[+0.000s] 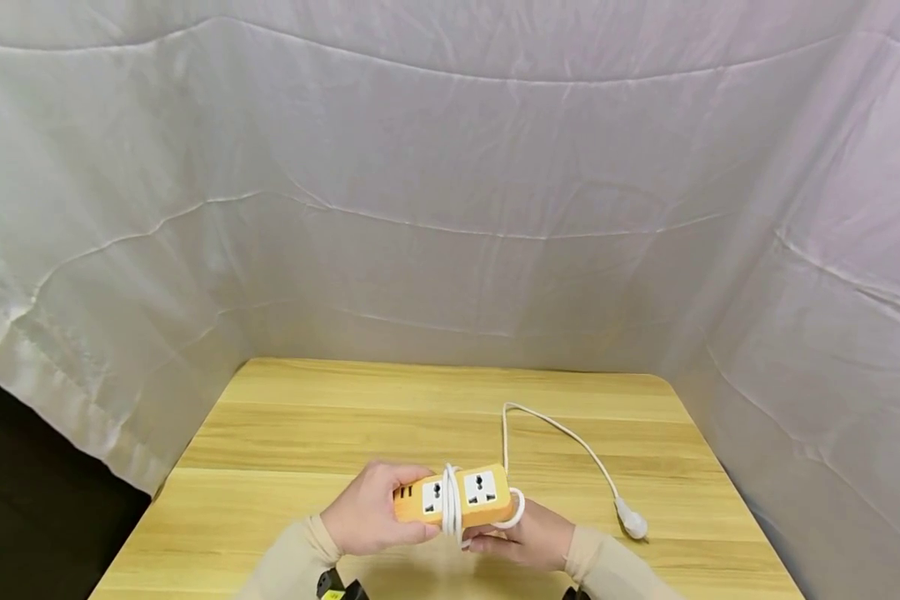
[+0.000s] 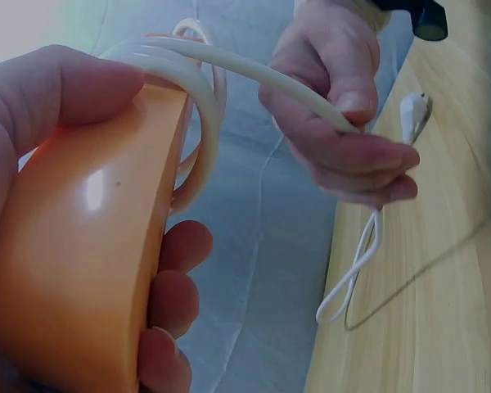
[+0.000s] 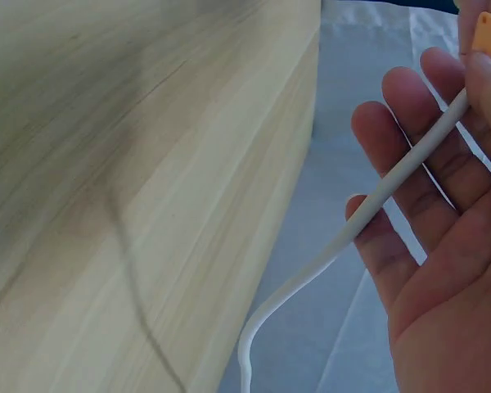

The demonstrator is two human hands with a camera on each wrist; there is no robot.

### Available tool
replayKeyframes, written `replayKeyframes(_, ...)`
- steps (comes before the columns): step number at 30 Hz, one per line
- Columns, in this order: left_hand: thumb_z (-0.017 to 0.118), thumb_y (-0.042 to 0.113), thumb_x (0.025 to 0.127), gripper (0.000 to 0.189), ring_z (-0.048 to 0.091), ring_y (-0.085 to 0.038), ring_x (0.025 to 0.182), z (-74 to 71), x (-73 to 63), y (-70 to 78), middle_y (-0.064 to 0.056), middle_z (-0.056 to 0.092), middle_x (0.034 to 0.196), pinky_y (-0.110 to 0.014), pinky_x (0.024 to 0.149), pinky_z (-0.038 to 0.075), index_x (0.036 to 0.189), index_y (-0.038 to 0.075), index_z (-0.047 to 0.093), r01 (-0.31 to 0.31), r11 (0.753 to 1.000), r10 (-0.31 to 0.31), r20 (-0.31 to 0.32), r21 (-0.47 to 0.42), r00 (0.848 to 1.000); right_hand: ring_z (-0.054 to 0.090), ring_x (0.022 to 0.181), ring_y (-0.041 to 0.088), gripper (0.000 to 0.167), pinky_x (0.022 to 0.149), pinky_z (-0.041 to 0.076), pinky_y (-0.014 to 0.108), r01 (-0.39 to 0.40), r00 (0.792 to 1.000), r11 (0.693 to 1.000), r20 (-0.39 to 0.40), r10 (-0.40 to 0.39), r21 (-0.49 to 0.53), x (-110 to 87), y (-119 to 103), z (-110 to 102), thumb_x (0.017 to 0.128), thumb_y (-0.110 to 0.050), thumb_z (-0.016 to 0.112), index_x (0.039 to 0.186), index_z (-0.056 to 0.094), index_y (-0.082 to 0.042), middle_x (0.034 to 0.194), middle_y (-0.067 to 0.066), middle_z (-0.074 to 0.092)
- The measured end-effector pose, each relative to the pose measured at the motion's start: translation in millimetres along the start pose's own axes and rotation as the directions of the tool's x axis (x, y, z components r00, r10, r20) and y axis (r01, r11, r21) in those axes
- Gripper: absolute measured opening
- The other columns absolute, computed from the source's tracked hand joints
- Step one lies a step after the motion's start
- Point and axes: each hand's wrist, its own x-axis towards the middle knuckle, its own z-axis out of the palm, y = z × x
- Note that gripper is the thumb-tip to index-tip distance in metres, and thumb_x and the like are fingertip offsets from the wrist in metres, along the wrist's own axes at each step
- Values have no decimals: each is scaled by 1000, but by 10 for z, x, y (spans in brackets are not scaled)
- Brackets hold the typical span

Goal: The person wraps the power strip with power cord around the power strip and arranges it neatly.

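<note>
My left hand (image 1: 378, 510) grips an orange power strip (image 1: 453, 500) by its left end, thumb on one side and fingers curled round the other. White sockets and dark USB slots face up in the head view. Several turns of white cord (image 1: 451, 504) wrap the strip's middle. At the strip's right end, my right hand (image 1: 528, 537) pinches the cord between thumb and forefinger, as the left wrist view shows. In the right wrist view the cord (image 3: 376, 205) runs across the palm and loosely bent fingers (image 3: 397, 147).
Free cord (image 1: 562, 427) loops over the wooden table (image 1: 307, 417) and ends in a white plug (image 1: 632, 521) lying at the right. Pale fabric (image 1: 450, 283) hangs behind the table and along both sides.
</note>
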Motion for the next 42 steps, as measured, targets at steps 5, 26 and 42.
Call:
replayKeyframes(5, 80, 28, 75, 36, 55, 0, 60, 21, 0, 53, 11, 65, 82, -23, 49, 49, 109, 22, 67, -26, 1000, 26, 44, 9, 999, 62, 93, 3, 30, 83, 50, 22, -118, 993, 990, 18, 117, 77, -32, 5, 11, 85, -14, 72, 114, 61, -14, 101, -4, 68)
replayKeyframes(26, 81, 23, 70, 31, 45, 12, 56, 112, 41, 97, 20, 60, 76, -10, 45, 41, 97, 23, 66, -216, 964, 196, 141, 152, 971, 63, 88, -2, 12, 81, 48, 14, -60, 987, 966, 132, 96, -252, 161, 485, -214, 86, -24, 71, 96, 76, -21, 94, -10, 71)
replayKeyframes(42, 82, 27, 69, 30, 44, 11, 57, 109, 76, 65, 22, 57, 74, -9, 46, 38, 95, 25, 67, -204, 952, 171, 159, 226, 972, 63, 87, 1, 12, 81, 49, 19, -71, 977, 932, 163, 137, -356, 377, 553, -424, 82, -17, 74, 93, 76, -20, 92, -12, 69)
